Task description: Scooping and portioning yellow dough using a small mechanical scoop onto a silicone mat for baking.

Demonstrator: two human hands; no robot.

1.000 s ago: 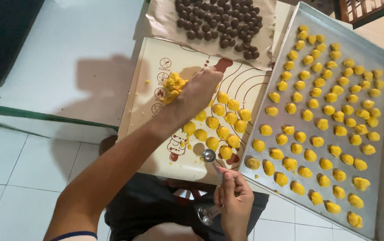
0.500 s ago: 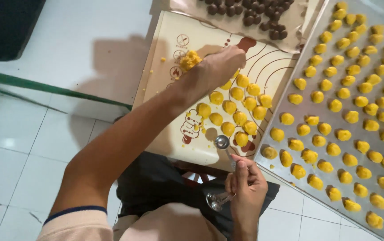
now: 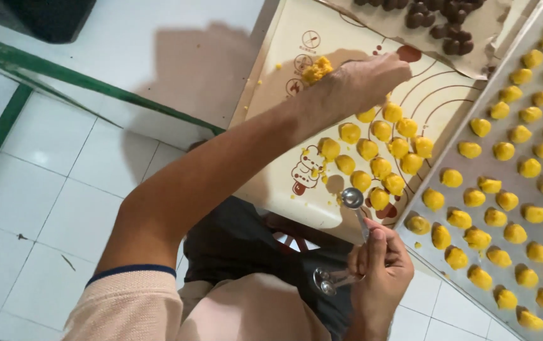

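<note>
Resting under the left hand [image 3: 366, 79], yellow dough balls [image 3: 378, 148]; spoon [image 3: 353, 201] in right grip [image 3: 378, 271].

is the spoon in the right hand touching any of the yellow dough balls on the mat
Cannot tell. In the head view the spoon bowl, held by the right hand, sits right beside a yellow dough ball; no plain gap or contact shows.

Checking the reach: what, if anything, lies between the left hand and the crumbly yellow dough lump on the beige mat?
Nothing visible does. The left hand rests on the beige baking mat right beside the crumbly yellow dough lump; the rolled yellow dough balls lie nearer the person.
</note>
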